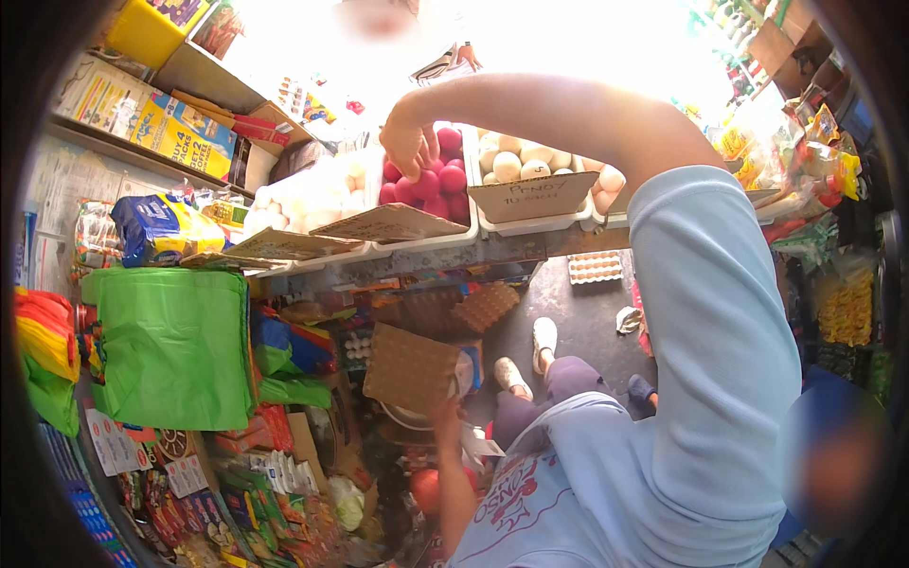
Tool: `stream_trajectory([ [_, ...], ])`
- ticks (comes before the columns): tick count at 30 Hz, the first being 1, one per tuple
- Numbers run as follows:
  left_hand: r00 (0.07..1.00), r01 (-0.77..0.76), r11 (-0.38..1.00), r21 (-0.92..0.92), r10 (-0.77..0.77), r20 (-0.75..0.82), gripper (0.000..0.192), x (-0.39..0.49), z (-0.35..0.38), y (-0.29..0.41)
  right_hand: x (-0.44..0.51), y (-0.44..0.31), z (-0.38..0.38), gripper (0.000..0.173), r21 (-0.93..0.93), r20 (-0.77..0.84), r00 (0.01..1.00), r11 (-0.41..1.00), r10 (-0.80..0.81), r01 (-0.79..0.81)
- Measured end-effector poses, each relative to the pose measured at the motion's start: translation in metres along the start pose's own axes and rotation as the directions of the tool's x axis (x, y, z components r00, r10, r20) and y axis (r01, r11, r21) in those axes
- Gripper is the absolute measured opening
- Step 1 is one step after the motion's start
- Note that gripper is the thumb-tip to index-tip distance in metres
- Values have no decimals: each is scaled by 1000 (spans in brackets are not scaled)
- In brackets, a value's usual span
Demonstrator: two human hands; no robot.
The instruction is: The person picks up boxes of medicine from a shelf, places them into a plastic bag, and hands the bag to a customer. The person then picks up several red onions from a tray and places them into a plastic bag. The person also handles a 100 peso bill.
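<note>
My right hand (412, 142) reaches down into a white plastic bin of magenta-dyed eggs (426, 186), its fingertips touching an egg; I cannot tell whether it grips it. Low at my side, my left hand (447, 412) holds the edge of a brown cardboard egg tray (410, 366). Right of the dyed eggs stands a bin of pale eggs (507, 166) with a handwritten cardboard sign (534, 197) on its front. White eggs (280, 206) lie to the left, washed out by bright light.
Green bags (174, 348) hang at left above packaged goods. Another egg tray (595, 268) with eggs rests on the floor, and an egg tray (486, 307) lies under the counter (497, 248). A person's hand (469, 57) shows beyond the counter. Another person, blurred, is at far right.
</note>
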State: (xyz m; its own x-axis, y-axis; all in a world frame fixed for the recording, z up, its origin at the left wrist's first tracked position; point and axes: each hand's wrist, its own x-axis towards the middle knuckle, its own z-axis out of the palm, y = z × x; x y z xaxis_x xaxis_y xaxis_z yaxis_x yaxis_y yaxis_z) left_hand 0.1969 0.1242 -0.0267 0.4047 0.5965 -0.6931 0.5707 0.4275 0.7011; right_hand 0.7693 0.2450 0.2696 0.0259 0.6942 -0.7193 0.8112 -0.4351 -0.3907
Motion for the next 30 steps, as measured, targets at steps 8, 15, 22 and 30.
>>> stream_trajectory([
  [8,958,-20,982,187,-35,285,29,37,14,51,-16,0,35,40,-14,-304,951,998,52,-58],
  [15,889,-273,939,207,164,428,27,80,2,91,4,21,44,58,-58,-459,888,998,3,-34],
  [22,915,-198,951,237,93,392,29,85,-33,68,12,70,28,38,-150,-469,862,945,192,-292],
  [30,833,-270,920,286,73,549,32,82,37,78,-138,6,54,19,-267,-887,409,961,-215,-74],
])
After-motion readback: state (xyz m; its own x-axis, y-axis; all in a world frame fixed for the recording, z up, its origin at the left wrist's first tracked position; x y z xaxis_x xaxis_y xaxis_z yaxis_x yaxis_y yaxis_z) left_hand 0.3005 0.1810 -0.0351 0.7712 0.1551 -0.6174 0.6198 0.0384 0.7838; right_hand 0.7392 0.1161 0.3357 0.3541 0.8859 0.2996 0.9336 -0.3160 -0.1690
